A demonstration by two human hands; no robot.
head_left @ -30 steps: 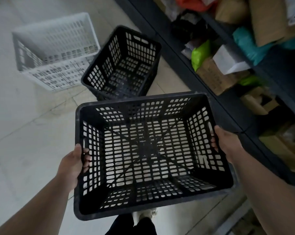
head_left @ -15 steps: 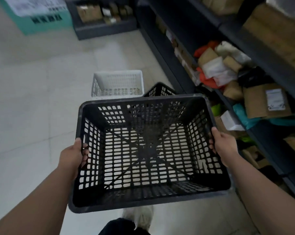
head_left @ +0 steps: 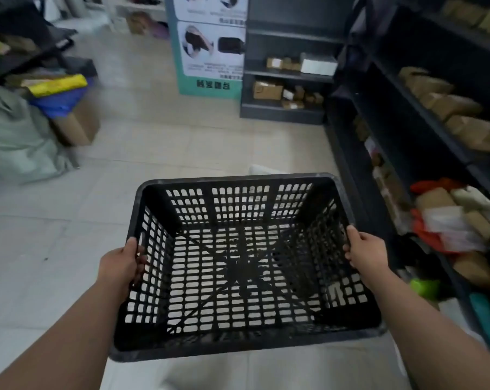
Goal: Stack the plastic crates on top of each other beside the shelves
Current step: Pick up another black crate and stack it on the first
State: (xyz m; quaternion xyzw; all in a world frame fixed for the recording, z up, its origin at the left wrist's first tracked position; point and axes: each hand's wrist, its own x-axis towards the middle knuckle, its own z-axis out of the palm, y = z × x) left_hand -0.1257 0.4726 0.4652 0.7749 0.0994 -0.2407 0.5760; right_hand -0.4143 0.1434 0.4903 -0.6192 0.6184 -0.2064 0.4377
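I hold a black perforated plastic crate (head_left: 244, 342) level in front of me, above the tiled floor. My left hand (head_left: 122, 267) grips its left rim with fingers curled inside. My right hand (head_left: 365, 253) grips the right rim the same way. A sliver of the white crate (head_left: 263, 169) peeks out just beyond the held crate's far edge. The second black crate on the floor is hidden behind the one I carry.
Dark shelves (head_left: 424, 153) with cardboard boxes and parcels run along the right side. A smaller shelf unit (head_left: 283, 111) and a teal printed stand (head_left: 210, 52) stand ahead. A grey sack (head_left: 15, 142) and a cardboard box (head_left: 77, 128) with coloured packets sit at the left.
The view has tilted upward along the aisle. The white and black floor crates have slid down behind the held crate. Both hands keep the same grip.
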